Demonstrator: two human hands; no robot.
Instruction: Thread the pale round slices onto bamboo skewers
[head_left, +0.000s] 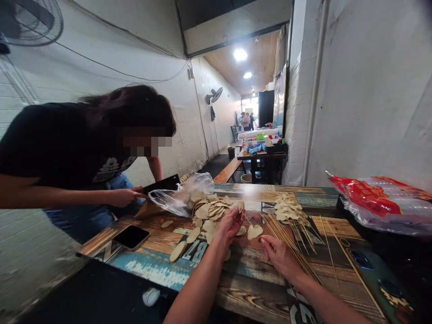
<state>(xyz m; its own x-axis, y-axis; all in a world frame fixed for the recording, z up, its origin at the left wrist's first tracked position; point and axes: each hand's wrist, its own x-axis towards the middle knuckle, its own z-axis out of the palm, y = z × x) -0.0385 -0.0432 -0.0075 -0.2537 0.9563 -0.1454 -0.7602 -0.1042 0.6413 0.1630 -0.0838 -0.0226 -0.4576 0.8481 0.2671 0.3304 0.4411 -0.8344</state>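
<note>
My left hand (232, 222) pinches a pale slice (240, 207) above the tabletop (249, 270); right hand (276, 253) looks closed on a bamboo skewer (247, 219), bunched slices (254, 231) between. Off-centre push could split the slice; a slip could jab the left hand.

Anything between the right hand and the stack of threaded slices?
Yes: the bundle of bare sticks lies on the table, between the right hand and the stack of threaded slices. Nothing else visible stands in that gap.
</note>
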